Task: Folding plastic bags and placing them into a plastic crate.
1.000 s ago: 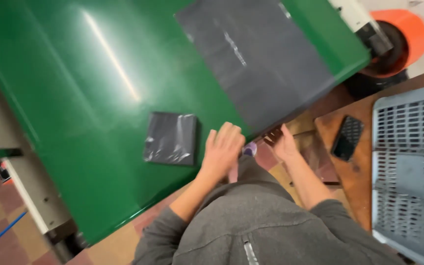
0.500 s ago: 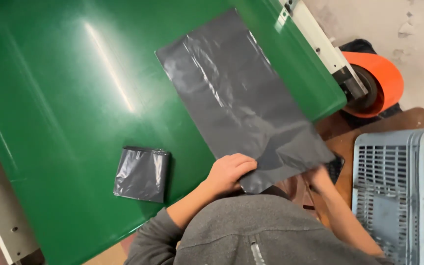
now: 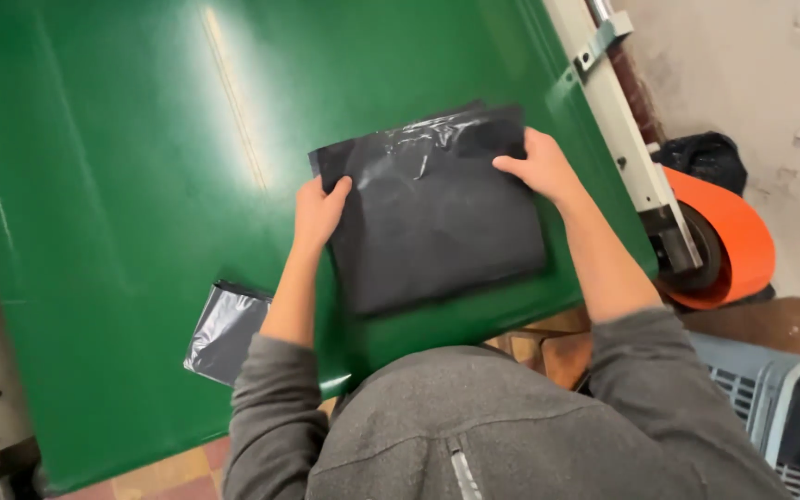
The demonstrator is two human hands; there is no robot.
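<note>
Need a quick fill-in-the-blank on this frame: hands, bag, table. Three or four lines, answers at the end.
1. Both hands press a dark plastic bag onto a table whose top is ____ in colour.
2. The left hand holds the bag's ____ edge.
3. A smaller folded bag lies beside the person's ____ forearm.
4. Past the table's right end, by the right hand, sits an ____ wheel guard.

Missing words: green; left; left; orange
</note>
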